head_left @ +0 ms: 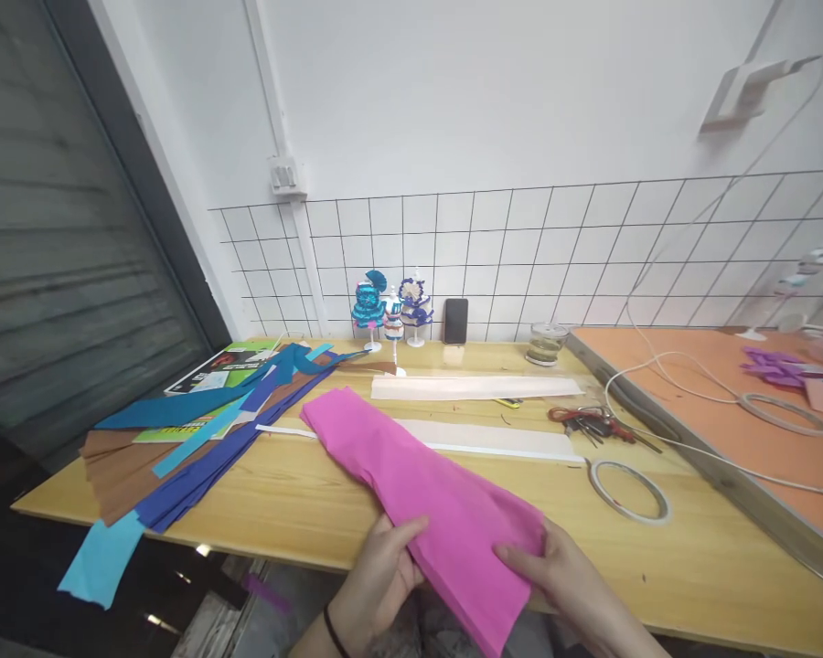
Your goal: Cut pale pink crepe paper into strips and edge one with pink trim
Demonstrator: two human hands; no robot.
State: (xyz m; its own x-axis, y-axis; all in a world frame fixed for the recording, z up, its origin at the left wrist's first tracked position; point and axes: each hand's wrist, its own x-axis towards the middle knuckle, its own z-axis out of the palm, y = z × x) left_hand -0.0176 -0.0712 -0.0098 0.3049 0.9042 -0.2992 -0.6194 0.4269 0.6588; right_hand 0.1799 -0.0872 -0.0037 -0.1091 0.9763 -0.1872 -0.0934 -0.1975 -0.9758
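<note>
A long folded piece of pink crepe paper (445, 493) slants across the front of the wooden table, its far end resting near the middle and its near end past the front edge. My left hand (388, 571) grips its left edge, thumb on top and the fingers underneath. At the right edge, my right hand (555, 567) pinches it the same way; the fingers below are hidden. Behind the pink paper lie two pale strips (476, 387), one farther back and one partly covered by it. A thin white strip (284, 429) pokes out at its left.
Blue and brown paper strips (198, 484) pile up at left, overhanging the edge. Decorated stands (368, 306), a phone (455, 320) and a glass cup (547, 345) line the back. A tape roll (629, 491), keys (593, 425) and a white cable (700, 448) lie at right.
</note>
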